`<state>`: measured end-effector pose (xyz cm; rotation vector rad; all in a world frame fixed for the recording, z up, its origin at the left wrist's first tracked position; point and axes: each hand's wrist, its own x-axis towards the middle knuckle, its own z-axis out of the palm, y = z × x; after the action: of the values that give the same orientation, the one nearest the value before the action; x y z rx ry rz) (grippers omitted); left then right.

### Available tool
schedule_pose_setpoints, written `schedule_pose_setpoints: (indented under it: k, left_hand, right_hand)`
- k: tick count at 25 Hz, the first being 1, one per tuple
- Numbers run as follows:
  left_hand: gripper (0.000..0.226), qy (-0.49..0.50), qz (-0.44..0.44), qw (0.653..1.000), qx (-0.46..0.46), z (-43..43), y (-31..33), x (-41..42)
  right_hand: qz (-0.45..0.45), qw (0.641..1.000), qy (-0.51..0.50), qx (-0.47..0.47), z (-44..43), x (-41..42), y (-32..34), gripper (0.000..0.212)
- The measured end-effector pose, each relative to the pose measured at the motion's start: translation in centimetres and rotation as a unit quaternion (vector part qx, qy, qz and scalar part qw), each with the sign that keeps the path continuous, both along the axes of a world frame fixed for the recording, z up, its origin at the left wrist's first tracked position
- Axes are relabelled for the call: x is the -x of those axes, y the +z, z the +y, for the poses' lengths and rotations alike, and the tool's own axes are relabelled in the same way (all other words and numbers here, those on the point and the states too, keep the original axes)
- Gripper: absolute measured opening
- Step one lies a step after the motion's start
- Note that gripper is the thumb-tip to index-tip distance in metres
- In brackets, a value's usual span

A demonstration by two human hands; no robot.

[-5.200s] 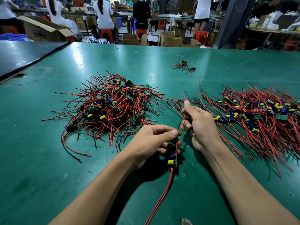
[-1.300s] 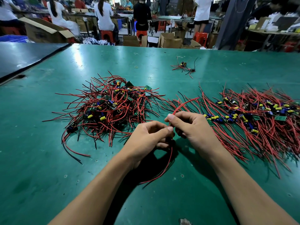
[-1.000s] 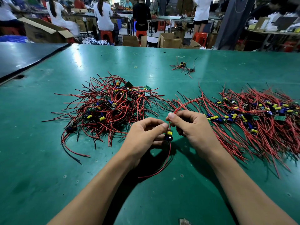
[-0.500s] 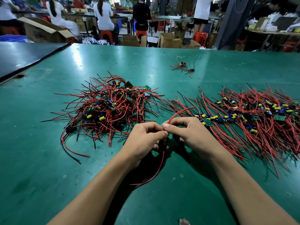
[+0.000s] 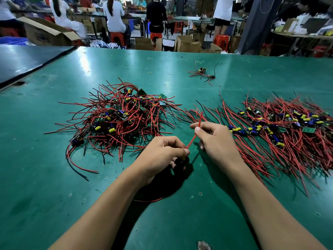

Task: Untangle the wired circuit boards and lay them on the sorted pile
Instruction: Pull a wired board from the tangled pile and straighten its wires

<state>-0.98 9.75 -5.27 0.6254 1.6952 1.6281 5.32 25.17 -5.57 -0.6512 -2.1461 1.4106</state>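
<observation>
The table point(image 5: 54, 177) has a smooth green mat top with a soft sheen, pocked by small pale scuffs. On it, the tangled pile point(image 5: 122, 120) and the sorted pile point(image 5: 288, 138) are wires in glossy red and black plastic sheathing, among capacitors point(image 5: 112, 130) in shiny yellow and blue sleeves. The red wire point(image 5: 193, 137) above the table's near middle looks like smooth plastic. Beyond the table's far edge stand cardboard boxes point(image 5: 187, 45), matt and brown.

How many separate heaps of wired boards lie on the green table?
3: the tangled heap at left, the sorted pile at right, and a small cluster farther back. The left hand and right hand pinch one more wire; its board is hidden.
</observation>
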Motion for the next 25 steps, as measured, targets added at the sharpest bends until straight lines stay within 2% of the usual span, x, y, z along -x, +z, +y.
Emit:
schedule_pose_setpoints:
  k: [4,6,11,14,17,21,25]
  left_hand:
    - [0.007,0.008,-0.003,1.000,-0.007,0.0,-0.4,0.1]
    - [0.009,0.023,0.017,1.000,-0.010,0.2,-0.7,0.1]
    - [0.021,0.052,0.038,0.998,-0.019,0.5,-1.3,0.0]
    - [0.016,0.031,0.000,0.998,-0.048,0.5,-1.2,-0.1]
    - [0.012,0.036,0.006,0.998,-0.042,0.6,-1.2,-0.1]
    - [0.016,0.056,0.003,0.998,-0.043,0.5,-1.2,-0.1]
    - [0.012,0.028,0.022,0.999,-0.024,0.2,-1.2,0.1]
  right_hand:
    - [0.053,0.985,0.062,0.152,-0.2,0.0,0.2,0.023]
    - [0.060,0.974,0.094,0.196,-0.1,-0.1,0.2,0.021]
    - [0.022,0.973,0.141,0.182,-1.1,-0.1,-0.3,0.015]
    - [0.036,0.976,0.119,0.181,-0.8,-0.1,-0.1,0.014]
    - [0.022,0.974,0.135,0.180,-0.8,-0.3,-0.1,0.013]
    - [-0.025,0.964,0.184,0.192,-0.6,-0.6,0.1,0.014]
    - [-0.087,0.961,0.197,0.174,0.3,-0.9,0.4,0.012]
